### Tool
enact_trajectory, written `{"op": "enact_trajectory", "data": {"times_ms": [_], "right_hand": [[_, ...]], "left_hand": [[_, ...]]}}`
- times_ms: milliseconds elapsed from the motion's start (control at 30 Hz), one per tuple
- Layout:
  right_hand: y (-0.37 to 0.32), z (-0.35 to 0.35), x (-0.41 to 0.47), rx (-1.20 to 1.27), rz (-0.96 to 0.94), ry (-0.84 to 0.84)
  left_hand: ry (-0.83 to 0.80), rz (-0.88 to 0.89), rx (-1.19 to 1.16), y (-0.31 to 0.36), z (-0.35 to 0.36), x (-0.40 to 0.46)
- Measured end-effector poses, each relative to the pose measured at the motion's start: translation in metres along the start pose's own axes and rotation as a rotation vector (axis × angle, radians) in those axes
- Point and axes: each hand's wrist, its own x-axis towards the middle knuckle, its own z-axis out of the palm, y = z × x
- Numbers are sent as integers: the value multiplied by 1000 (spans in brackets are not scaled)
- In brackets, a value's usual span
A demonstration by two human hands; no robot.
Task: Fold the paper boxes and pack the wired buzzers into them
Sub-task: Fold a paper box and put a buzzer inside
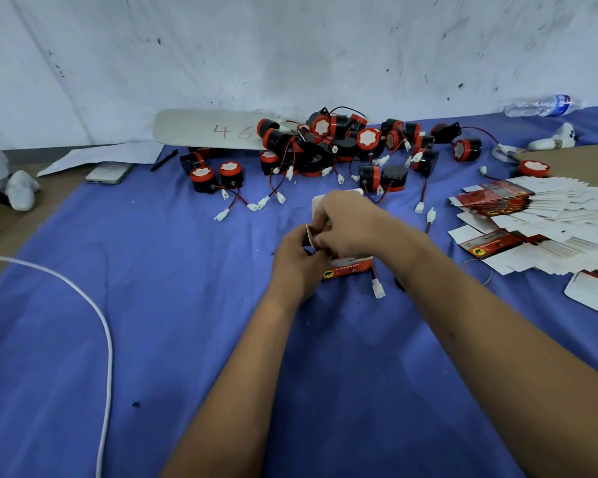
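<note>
A blue surface (152, 322) is filling most of the frame. A big pile of buzzers (332, 146) is lying unpacked at upper centre, and a fanned stack of flat boxes (539, 215) is waiting at the right edge, so most of the work looks still ahead. At centre, one box (347, 267) is being folded: the left hand (297, 260) and right hand (346, 222) are both pinching its flaps. A white plug (378, 289) is hanging from it.

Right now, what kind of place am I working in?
Probably a small packing workbench: a heap of wired buzzers, a fanned stack of flat paper boxes, and a blue cloth as the work surface.
</note>
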Motion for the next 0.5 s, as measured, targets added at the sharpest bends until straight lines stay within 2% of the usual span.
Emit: {"op": "enact_trajectory", "data": {"times_ms": [67,133,300,500], "right_hand": [[5,5,-1,79,-14,138],[9,9,-5,144,-20,192],[23,4,-12,294,-90,75],[27,11,-10,256,-130,203]], "left_hand": [[7,18,2,0,0,-1],[5,51,1,0,-1,-2],[-31,69,-36,-1,-6,-6],[-55,49,-8,-3,-6,-5]]}}
